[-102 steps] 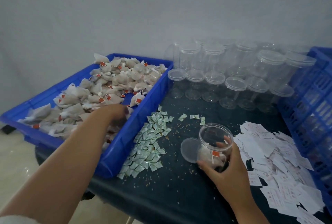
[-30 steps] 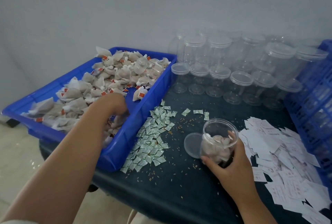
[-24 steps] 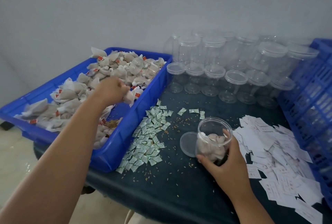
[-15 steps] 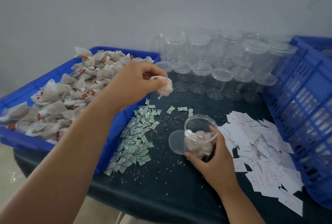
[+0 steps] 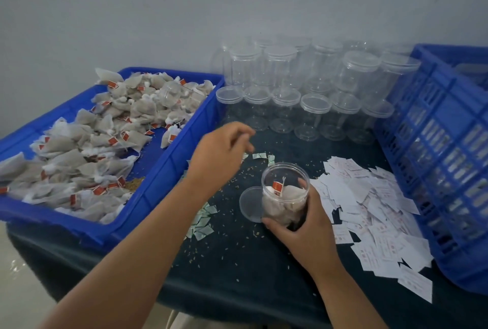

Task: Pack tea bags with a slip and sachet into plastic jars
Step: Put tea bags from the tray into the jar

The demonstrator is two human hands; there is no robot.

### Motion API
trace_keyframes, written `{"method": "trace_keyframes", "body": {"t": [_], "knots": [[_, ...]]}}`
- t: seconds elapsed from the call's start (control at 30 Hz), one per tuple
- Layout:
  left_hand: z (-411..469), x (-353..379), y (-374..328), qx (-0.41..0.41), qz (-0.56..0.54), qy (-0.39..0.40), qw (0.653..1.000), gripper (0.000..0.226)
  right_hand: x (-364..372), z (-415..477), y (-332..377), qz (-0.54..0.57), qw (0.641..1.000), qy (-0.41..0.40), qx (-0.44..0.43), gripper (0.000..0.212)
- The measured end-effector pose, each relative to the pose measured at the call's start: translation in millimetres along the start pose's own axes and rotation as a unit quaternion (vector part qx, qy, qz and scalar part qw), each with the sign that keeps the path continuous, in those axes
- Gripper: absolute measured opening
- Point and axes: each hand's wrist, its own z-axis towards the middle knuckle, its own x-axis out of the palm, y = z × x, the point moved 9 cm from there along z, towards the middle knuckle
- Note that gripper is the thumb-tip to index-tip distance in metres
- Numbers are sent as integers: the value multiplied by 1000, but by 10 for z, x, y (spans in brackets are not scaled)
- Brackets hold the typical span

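Fingers of right hand (image 5: 309,225) clamp clear plastic jar (image 5: 280,173) holding soft white tea bags (image 5: 287,196); left hand (image 5: 221,149) at jar's 10 o'clock, fingers slack, empty. Jar likely light, slick: grip mid-wall.

The right hand (image 5: 303,225) is gripping an open plastic jar (image 5: 285,171) holding tea bags (image 5: 289,194); its lid (image 5: 248,204) is lying just left of it on the dark table (image 5: 237,262). The left hand (image 5: 219,149) is hovering, fingers loosely curled, between the blue tray (image 5: 163,167) and the jar. At right, paper slips (image 5: 375,202) are lying, sachets (image 5: 202,223) under the left forearm, lidded jars (image 5: 314,107) at the far edge.
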Motion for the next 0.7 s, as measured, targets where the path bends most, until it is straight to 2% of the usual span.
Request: {"method": "trace_keyframes", "body": {"t": [0.03,0.07,0.13,0.17,0.33,0.43,0.57,0.7], "knots": [[35,-46,228,-36,60,8,997,15,3,0,-4,0,1000,1,1,100],[38,-9,475,-75,147,58,985,21,8,-2,-12,3,1000,3,4,100],[-81,147,964,-140,292,174,930,45,13,-4,-25,9,1000,4,7,98],[-150,203,1134,-161,314,191,916,50,11,-4,-29,11,1000,4,8,98],[-247,257,1345,-139,247,68,957,22,6,10,-35,7,1000,-2,9,99],[-249,242,1344,-133,222,35,965,16,18,9,-43,10,1000,-1,8,98],[-204,157,1273,-134,132,-29,982,9,14,2,-20,6,1000,-4,-2,98],[-155,182,1208,-164,27,15,986,26,11,2,-29,6,1000,-3,-5,100]]}}
